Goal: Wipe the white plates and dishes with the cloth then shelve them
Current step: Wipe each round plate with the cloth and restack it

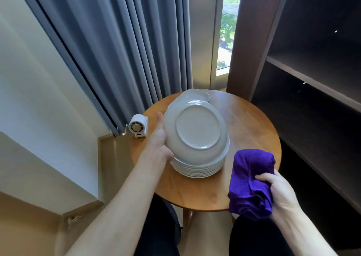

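My left hand [159,138] holds a white plate [197,129] by its left rim, tilted so its underside faces me, just above a stack of white plates [197,169] on the round wooden table [252,130]. The thumb lies along the rim; the fingers are hidden behind the plate. My right hand [281,193] grips a bunched purple cloth [252,181] to the right of the stack, over the table's front edge, apart from the plate. A white squarish dish [196,95] sits behind the stack.
A dark wooden shelf unit [312,79] with bare shelves stands at the right, next to the table. A small white fan [137,125] sits at the table's left edge. Grey curtains [127,50] hang behind. My legs are under the table's near edge.
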Demonstrator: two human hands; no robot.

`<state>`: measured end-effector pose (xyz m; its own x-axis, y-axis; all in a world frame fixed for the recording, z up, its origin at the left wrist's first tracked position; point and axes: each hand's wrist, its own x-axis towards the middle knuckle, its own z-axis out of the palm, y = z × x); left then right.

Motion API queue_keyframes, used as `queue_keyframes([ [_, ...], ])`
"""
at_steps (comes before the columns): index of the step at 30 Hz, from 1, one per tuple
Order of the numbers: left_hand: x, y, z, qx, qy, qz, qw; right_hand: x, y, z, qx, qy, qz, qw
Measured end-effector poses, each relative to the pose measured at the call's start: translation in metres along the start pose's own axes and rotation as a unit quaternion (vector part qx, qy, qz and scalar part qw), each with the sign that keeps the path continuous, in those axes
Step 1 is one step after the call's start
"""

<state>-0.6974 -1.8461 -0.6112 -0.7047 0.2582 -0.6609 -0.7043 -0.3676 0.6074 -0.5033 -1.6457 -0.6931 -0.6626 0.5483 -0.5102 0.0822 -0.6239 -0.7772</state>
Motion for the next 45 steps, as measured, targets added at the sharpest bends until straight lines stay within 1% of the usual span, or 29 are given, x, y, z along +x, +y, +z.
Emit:
queue_keyframes([
  [6, -0.002, 0.003, -0.002, -0.044, -0.024, -0.013, 0.999, -0.010, -0.002, 0.001, -0.041, 0.033, -0.015, 0.999],
  [10, -0.004, -0.001, -0.023, -0.033, -0.080, 0.051, 0.995, -0.015, -0.014, 0.007, -0.047, 0.036, -0.032, 0.998],
  [12, -0.007, -0.006, -0.043, -0.013, -0.083, 0.065, 0.994, -0.021, -0.022, 0.012, -0.049, 0.039, -0.047, 0.997],
  [14, -0.010, -0.011, -0.065, 0.030, -0.085, 0.092, 0.992, -0.026, -0.029, 0.023, -0.073, 0.053, -0.086, 0.992],
  [16, -0.012, -0.016, -0.082, 0.063, -0.119, 0.113, 0.984, -0.029, -0.033, 0.041, -0.112, 0.072, -0.151, 0.980],
  [17, -0.012, -0.017, -0.087, 0.077, -0.142, 0.117, 0.980, -0.030, -0.033, 0.054, -0.121, 0.071, -0.188, 0.972],
  [19, -0.013, -0.018, -0.092, 0.088, -0.176, 0.126, 0.972, -0.030, -0.027, 0.082, -0.142, 0.033, -0.260, 0.955],
  [20, -0.012, -0.019, -0.093, 0.086, -0.186, 0.130, 0.970, -0.032, -0.022, 0.097, -0.172, 0.007, -0.300, 0.938],
  [21, -0.011, -0.020, -0.093, 0.081, -0.193, 0.133, 0.969, -0.035, -0.016, 0.112, -0.218, -0.026, -0.347, 0.912],
  [22, -0.009, -0.021, -0.093, 0.077, -0.195, 0.137, 0.968, -0.037, -0.010, 0.126, -0.280, -0.064, -0.391, 0.875],
  [23, -0.006, -0.022, -0.094, 0.076, -0.195, 0.142, 0.967, -0.037, -0.001, 0.137, -0.356, -0.105, -0.421, 0.828],
  [24, -0.003, -0.024, -0.094, 0.078, -0.194, 0.149, 0.967, -0.034, 0.008, 0.146, -0.444, -0.138, -0.440, 0.768],
  [25, -0.001, -0.026, -0.096, 0.078, -0.192, 0.155, 0.966, -0.032, 0.017, 0.151, -0.534, -0.148, -0.453, 0.699],
  [26, 0.002, -0.028, -0.098, 0.075, -0.190, 0.158, 0.966, -0.030, 0.025, 0.152, -0.603, -0.143, -0.458, 0.637],
  [27, 0.005, -0.029, -0.100, 0.068, -0.190, 0.157, 0.967, -0.029, 0.029, 0.152, -0.642, -0.139, -0.461, 0.597],
  [28, 0.007, -0.031, -0.102, 0.062, -0.192, 0.155, 0.967, -0.028, 0.030, 0.151, -0.654, -0.142, -0.461, 0.583],
  [29, 0.010, -0.031, -0.104, 0.060, -0.196, 0.154, 0.967, -0.028, 0.028, 0.150, -0.654, -0.147, -0.457, 0.585],
  [32, 0.017, -0.032, -0.105, 0.064, -0.208, 0.159, 0.963, -0.023, 0.012, 0.157, -0.653, -0.157, -0.421, 0.609],
  [34, 0.021, -0.031, -0.104, 0.060, -0.210, 0.158, 0.963, -0.016, 0.001, 0.171, -0.659, -0.151, -0.409, 0.613],
  [35, 0.021, -0.031, -0.103, 0.058, -0.210, 0.155, 0.964, -0.012, -0.004, 0.179, -0.668, -0.146, -0.410, 0.603],
  [38, 0.021, -0.031, -0.103, 0.052, -0.207, 0.151, 0.965, 0.005, -0.013, 0.200, -0.712, -0.120, -0.414, 0.554],
  [42, 0.019, -0.031, -0.102, 0.044, -0.202, 0.144, 0.968, 0.024, -0.025, 0.203, -0.744, -0.088, -0.406, 0.523],
  [45, 0.019, -0.030, -0.101, 0.037, -0.193, 0.142, 0.970, 0.028, -0.040, 0.184, -0.786, -0.051, -0.360, 0.501],
])
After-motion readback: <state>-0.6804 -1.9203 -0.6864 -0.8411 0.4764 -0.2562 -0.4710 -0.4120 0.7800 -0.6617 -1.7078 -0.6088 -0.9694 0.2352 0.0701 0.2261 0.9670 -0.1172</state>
